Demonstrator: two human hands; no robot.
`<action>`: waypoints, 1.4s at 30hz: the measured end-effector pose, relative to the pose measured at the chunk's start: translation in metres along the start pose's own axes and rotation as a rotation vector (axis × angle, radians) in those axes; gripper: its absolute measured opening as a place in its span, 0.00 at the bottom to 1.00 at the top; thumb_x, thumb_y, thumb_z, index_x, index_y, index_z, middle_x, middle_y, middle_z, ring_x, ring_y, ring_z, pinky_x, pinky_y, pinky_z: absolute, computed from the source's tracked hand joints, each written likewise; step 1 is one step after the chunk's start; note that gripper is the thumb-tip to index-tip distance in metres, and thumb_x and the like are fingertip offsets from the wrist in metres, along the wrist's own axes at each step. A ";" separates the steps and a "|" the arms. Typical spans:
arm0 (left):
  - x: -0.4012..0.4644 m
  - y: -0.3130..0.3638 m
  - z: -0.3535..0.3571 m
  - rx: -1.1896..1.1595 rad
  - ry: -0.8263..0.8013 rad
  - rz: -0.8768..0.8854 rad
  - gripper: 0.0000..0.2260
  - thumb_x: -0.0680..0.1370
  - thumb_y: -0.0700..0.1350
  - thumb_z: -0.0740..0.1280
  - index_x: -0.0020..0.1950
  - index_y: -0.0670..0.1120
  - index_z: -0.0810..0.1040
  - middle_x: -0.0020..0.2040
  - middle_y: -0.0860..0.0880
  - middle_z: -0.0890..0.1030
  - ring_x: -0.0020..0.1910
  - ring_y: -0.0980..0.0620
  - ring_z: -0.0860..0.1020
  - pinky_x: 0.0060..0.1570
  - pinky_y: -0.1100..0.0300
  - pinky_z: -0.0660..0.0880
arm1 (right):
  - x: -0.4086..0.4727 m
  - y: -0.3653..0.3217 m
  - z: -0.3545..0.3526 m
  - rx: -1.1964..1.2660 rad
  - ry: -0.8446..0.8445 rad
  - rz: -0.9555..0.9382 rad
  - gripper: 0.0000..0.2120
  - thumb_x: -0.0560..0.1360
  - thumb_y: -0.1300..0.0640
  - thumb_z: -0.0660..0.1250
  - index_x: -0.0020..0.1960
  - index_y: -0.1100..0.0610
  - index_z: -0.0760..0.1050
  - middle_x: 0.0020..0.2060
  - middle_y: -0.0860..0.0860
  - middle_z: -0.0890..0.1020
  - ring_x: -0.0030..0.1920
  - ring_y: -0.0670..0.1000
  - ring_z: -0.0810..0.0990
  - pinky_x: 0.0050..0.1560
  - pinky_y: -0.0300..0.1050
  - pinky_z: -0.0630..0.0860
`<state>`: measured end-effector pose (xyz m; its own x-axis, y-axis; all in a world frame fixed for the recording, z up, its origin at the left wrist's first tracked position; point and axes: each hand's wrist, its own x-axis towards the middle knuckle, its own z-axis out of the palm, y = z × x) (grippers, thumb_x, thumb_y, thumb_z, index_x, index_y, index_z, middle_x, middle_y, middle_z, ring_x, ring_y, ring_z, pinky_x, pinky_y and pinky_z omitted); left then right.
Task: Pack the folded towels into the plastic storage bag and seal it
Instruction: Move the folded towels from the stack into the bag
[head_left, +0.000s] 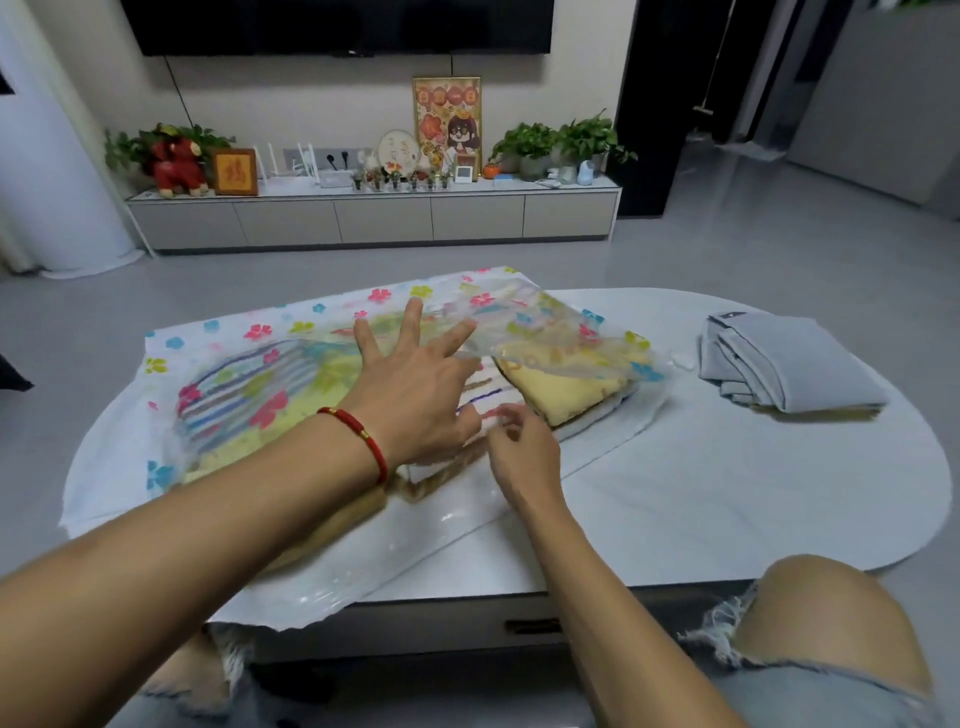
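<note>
From the head camera, the flower-printed plastic storage bag (244, 364) lies across the table's (727, 493) left half, where the left hand (415, 384), fingers spread flat, seems to press air out while the right hand (519, 447) pinches the bag's near edge. Two towels show inside it, one striped towel (234, 395) and one yellow towel (566, 384); one grey folded towel (789, 364) waits near the right edge, unpacked.

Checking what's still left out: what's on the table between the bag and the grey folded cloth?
In the head view, mostly bare white table, save one small white object just beside the bag, left of the grey cloth.
</note>
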<state>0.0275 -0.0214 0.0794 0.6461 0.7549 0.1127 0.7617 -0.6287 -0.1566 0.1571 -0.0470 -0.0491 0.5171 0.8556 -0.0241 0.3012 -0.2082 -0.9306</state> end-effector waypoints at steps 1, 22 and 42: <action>0.004 0.004 0.002 -0.006 -0.003 0.005 0.25 0.75 0.59 0.59 0.72 0.56 0.68 0.80 0.55 0.50 0.78 0.36 0.41 0.64 0.20 0.48 | 0.005 0.008 -0.012 -0.024 0.138 0.001 0.17 0.77 0.59 0.64 0.66 0.57 0.77 0.65 0.57 0.78 0.66 0.57 0.76 0.64 0.47 0.71; 0.095 0.044 0.017 -0.046 0.069 0.081 0.26 0.75 0.61 0.61 0.73 0.59 0.67 0.81 0.54 0.50 0.78 0.37 0.43 0.65 0.21 0.49 | 0.137 0.064 -0.286 -0.664 0.326 0.151 0.14 0.79 0.60 0.62 0.59 0.56 0.84 0.59 0.62 0.84 0.62 0.65 0.79 0.63 0.53 0.76; 0.103 0.028 0.006 -0.078 -0.009 0.091 0.34 0.66 0.68 0.51 0.73 0.67 0.62 0.79 0.59 0.52 0.78 0.39 0.46 0.65 0.21 0.53 | 0.197 0.068 -0.389 -0.179 0.030 0.405 0.24 0.72 0.64 0.76 0.63 0.46 0.77 0.61 0.57 0.79 0.53 0.59 0.80 0.46 0.49 0.81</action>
<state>0.1152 0.0394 0.0811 0.7124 0.6957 0.0923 0.7018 -0.7068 -0.0894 0.5910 -0.0765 0.0247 0.6443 0.6742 -0.3610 0.2020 -0.6052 -0.7700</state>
